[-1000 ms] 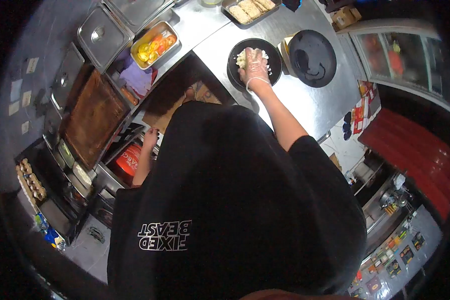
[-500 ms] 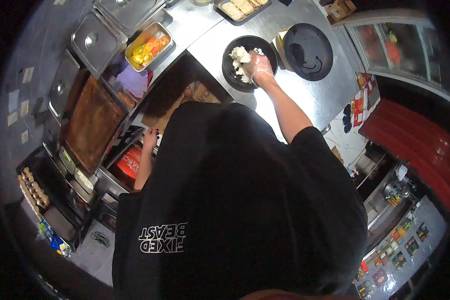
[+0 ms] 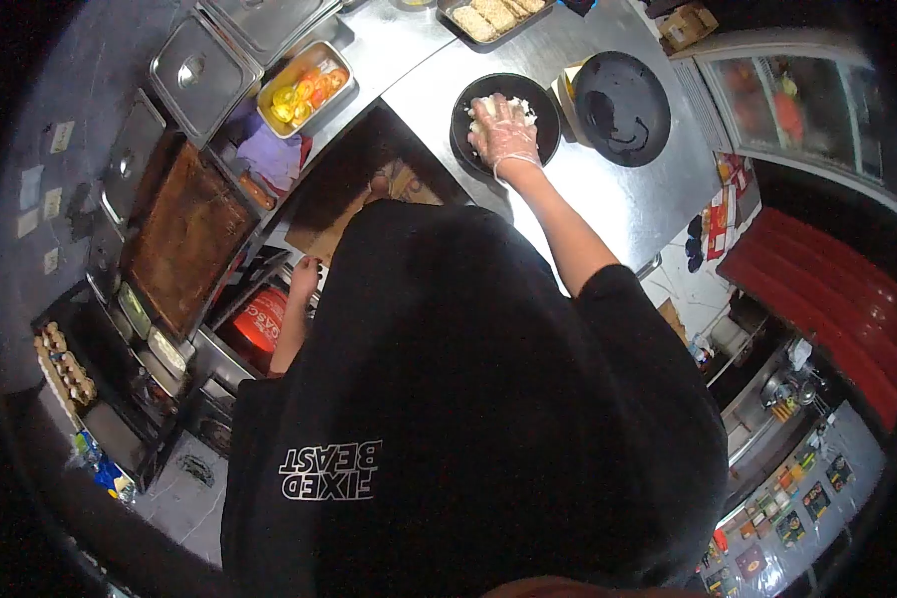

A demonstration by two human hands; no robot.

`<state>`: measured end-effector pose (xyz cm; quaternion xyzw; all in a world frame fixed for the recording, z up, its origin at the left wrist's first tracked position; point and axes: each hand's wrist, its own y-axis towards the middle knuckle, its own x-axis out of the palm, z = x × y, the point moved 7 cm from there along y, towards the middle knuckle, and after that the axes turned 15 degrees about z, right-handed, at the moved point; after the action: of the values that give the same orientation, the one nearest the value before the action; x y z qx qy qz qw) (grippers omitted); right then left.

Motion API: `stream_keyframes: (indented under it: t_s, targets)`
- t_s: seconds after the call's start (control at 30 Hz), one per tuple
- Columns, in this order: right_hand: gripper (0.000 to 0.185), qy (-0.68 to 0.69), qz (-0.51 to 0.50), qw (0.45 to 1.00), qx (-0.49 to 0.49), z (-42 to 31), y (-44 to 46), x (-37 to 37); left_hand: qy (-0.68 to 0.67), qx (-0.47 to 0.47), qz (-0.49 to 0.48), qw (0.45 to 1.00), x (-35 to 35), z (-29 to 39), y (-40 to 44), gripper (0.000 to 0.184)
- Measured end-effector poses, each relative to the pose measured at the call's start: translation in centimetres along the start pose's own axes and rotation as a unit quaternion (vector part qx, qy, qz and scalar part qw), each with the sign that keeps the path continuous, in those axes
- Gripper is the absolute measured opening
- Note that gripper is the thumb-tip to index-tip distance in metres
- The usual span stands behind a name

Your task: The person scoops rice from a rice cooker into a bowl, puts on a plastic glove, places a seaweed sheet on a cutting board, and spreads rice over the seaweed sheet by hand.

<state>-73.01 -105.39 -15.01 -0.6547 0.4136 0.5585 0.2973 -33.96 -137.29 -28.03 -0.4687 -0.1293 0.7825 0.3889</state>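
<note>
My right hand (image 3: 505, 135), in a clear plastic glove, lies palm down with fingers spread on clumped white rice (image 3: 524, 112). The rice sits inside a round black pan (image 3: 461, 149) on the steel counter; the hand covers most of it. Down by my left side, my left hand (image 3: 307, 275) is bare, its fingers curled in near a counter edge. Whatever it may grip is too small to make out. Just right of the pan is a larger black round pan or lid (image 3: 623, 110) with wet marks on it.
A steel pan of cut tomatoes and yellow slices (image 3: 305, 92) stands left, beside lidded containers (image 3: 191, 75). A tray of breaded pieces (image 3: 488, 18) is at the back. A brown griddle plate (image 3: 187, 239) lies left; a glass-door fridge (image 3: 797, 110) stands right.
My right hand has moved from the rice's right side to flat on top, fingers now spread. The loose clumps are now mostly under it. My left hand stays about where it was.
</note>
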Motion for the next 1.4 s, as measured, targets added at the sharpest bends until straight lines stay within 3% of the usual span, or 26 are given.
stream_keyframes:
  t_s: [0.1, 0.23, 0.33, 0.53, 0.67, 0.7, 0.8, 0.93, 1.27, 1.4]
  targets:
    - [0.032, 0.077, -0.024, 0.997, 0.002, 0.9, 0.9, 2.0, -0.008, 0.003, -0.002, 1.000, 0.2, -2.3, 1.8, 0.030]
    - [0.026, 0.085, -0.056, 0.993, 0.067, 2.8, 2.4, 3.6, -0.023, -0.001, -0.002, 1.000, 0.2, -2.7, 2.8, 0.030]
    - [0.029, 0.080, -0.114, 0.990, 0.038, 2.5, 3.3, 1.7, -0.042, -0.015, -0.003, 0.999, 0.1, -3.5, 2.8, 0.031]
    - [0.031, 0.157, -0.058, 0.972, 0.168, 3.5, 2.8, -0.7, -0.050, -0.010, 0.005, 0.999, 0.2, -3.6, 1.5, 0.031]
    - [0.053, 0.125, -0.112, 0.980, 0.103, 3.5, 1.2, -0.8, -0.028, -0.024, -0.001, 0.999, 0.6, -3.9, 0.5, 0.030]
    - [0.068, 0.110, -0.104, 0.988, 0.023, 2.9, 0.7, -1.2, -0.020, -0.025, 0.003, 0.999, 0.5, -3.2, -0.1, 0.030]
    - [0.078, -0.023, -0.172, 0.984, -0.038, 1.2, -0.8, -3.4, -0.018, -0.020, 0.001, 1.000, 0.5, -2.6, -0.4, 0.031]
    - [0.086, 0.050, -0.121, 0.991, -0.009, 1.7, -0.3, 0.2, 0.000, 0.001, -0.003, 1.000, 0.9, -4.0, 0.7, 0.033]
    - [0.053, 0.170, -0.098, 0.970, 0.145, 3.8, 1.0, 3.6, -0.038, -0.018, 0.001, 0.999, 0.6, -2.8, 2.0, 0.032]
    - [0.049, 0.131, -0.107, 0.981, 0.090, 3.2, 1.1, 1.4, -0.024, -0.010, 0.003, 1.000, 0.8, -3.7, 1.9, 0.034]
